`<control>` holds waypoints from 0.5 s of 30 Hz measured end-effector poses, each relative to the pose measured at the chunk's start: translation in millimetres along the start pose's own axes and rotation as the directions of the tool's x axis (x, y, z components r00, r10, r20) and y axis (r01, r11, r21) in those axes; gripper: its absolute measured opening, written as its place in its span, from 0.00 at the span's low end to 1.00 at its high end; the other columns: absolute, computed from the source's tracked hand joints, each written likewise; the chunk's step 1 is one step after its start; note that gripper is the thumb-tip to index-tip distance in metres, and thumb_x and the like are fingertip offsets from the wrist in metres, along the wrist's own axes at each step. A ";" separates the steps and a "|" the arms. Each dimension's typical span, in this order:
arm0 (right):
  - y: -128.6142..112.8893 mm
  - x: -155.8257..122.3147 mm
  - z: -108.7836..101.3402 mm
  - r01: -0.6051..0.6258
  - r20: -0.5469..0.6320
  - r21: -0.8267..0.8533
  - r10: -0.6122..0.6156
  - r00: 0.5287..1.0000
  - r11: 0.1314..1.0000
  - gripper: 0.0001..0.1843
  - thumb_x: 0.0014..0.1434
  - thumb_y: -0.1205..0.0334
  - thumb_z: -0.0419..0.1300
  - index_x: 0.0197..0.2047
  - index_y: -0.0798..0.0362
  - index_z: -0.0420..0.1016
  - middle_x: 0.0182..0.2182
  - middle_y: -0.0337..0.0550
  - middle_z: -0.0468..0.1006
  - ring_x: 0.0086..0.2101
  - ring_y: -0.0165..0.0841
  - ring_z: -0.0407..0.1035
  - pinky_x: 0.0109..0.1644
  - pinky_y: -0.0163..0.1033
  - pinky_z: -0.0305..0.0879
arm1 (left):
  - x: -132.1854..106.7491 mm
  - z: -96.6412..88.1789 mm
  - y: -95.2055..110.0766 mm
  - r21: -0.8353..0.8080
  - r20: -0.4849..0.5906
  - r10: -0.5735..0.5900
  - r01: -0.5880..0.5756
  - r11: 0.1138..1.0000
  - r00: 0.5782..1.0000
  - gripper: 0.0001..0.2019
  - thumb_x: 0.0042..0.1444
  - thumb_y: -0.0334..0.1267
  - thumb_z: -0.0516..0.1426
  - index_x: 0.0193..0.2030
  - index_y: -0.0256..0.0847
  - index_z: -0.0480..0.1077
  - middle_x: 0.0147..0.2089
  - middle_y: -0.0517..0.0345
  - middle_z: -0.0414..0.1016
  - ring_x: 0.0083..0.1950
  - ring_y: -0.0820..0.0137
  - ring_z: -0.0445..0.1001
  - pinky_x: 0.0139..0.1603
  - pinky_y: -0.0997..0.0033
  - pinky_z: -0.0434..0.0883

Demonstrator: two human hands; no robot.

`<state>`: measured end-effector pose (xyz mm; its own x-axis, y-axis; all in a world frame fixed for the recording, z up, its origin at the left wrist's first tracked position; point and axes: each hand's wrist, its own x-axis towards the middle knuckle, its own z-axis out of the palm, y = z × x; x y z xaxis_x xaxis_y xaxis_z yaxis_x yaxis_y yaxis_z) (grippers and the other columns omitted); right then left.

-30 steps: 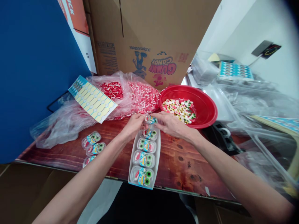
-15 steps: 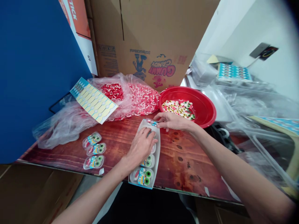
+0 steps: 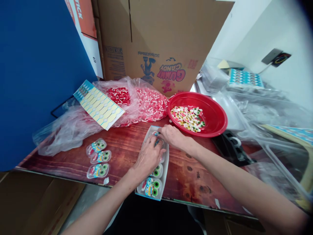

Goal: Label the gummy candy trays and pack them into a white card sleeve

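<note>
A long, narrow white tray box [image 3: 165, 176] with a blue outer edge lies lengthwise in front of me. In its near end sit clear plastic candy packs [image 3: 149, 187] with green gummy eyes and blue printed labels. My left hand [image 3: 149, 152] reaches into the middle of the box, fingers curled down around a pack that shows partly between them. At the far end, the fingers of my right hand [image 3: 172, 135] are pinched on another candy pack [image 3: 156, 133], tilted inside the box. The hands hide most of the packs beneath.
Several loose packs [image 3: 100, 156] lie left of the box. Behind are a plastic bag of red and white gummies [image 3: 149, 101], a label sheet [image 3: 100, 106] and a red basin [image 3: 215, 114] of gummy eyes. Clear plastic packaging [image 3: 259, 104] crowds the right; a cardboard carton [image 3: 156, 29] stands behind.
My right hand has moved down and slightly right, lowering its pack into the far end of the box. My left hand stays over the middle, shifted slightly.
</note>
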<state>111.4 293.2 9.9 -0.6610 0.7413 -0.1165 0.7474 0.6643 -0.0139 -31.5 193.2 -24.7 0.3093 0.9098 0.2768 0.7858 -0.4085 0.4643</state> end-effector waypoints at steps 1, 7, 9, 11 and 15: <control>-1.0 -1.6 2.6 -0.024 -0.015 -0.004 0.024 1.000 1.000 0.14 0.70 0.60 0.53 0.47 0.58 0.78 0.38 0.53 0.75 0.36 0.38 0.70 0.36 0.37 0.58 | -0.2 -0.5 0.2 0.003 0.002 0.000 0.000 1.000 1.000 0.15 0.67 0.37 0.53 0.58 0.38 0.70 0.59 0.41 0.67 0.62 0.53 0.67 0.63 0.46 0.70; 7.4 -15.2 2.6 -0.107 -0.071 0.088 0.114 0.991 0.990 0.16 0.68 0.57 0.58 0.55 0.52 0.78 0.45 0.52 0.70 0.38 0.36 0.68 0.35 0.36 0.58 | -1.4 -3.6 1.8 0.052 0.013 0.010 -0.011 0.999 1.000 0.13 0.68 0.39 0.51 0.52 0.35 0.72 0.55 0.40 0.68 0.61 0.53 0.68 0.62 0.47 0.70; 9.4 -20.2 -0.3 -0.100 -0.049 0.059 0.103 0.993 0.993 0.15 0.68 0.58 0.58 0.53 0.52 0.79 0.45 0.52 0.71 0.39 0.37 0.69 0.34 0.36 0.58 | -1.7 -3.5 1.9 0.064 0.008 0.009 -0.009 0.998 1.000 0.13 0.69 0.39 0.51 0.52 0.36 0.72 0.54 0.41 0.69 0.60 0.53 0.68 0.62 0.47 0.70; 8.6 -23.3 -3.0 -0.074 -0.034 -0.005 0.074 0.997 0.997 0.14 0.69 0.60 0.56 0.51 0.52 0.79 0.46 0.53 0.73 0.40 0.39 0.70 0.33 0.37 0.57 | -2.0 -2.9 1.7 0.069 0.000 0.013 -0.013 0.998 1.000 0.12 0.68 0.39 0.51 0.53 0.38 0.71 0.54 0.42 0.69 0.61 0.53 0.67 0.62 0.46 0.70; 3.3 -19.5 -4.9 -0.011 -0.001 -0.100 0.011 1.000 0.995 0.13 0.69 0.65 0.53 0.46 0.54 0.80 0.44 0.55 0.78 0.44 0.43 0.71 0.30 0.38 0.57 | -2.1 -1.7 1.1 0.065 -0.007 0.017 -0.016 0.998 1.000 0.13 0.68 0.38 0.51 0.53 0.37 0.71 0.54 0.42 0.68 0.61 0.53 0.67 0.63 0.47 0.69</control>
<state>126.5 281.5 16.9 -0.6529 0.7486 -0.1151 0.7441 0.6624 0.0870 -32.2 190.7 -23.4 0.3187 0.9022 0.2906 0.8138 -0.4177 0.4041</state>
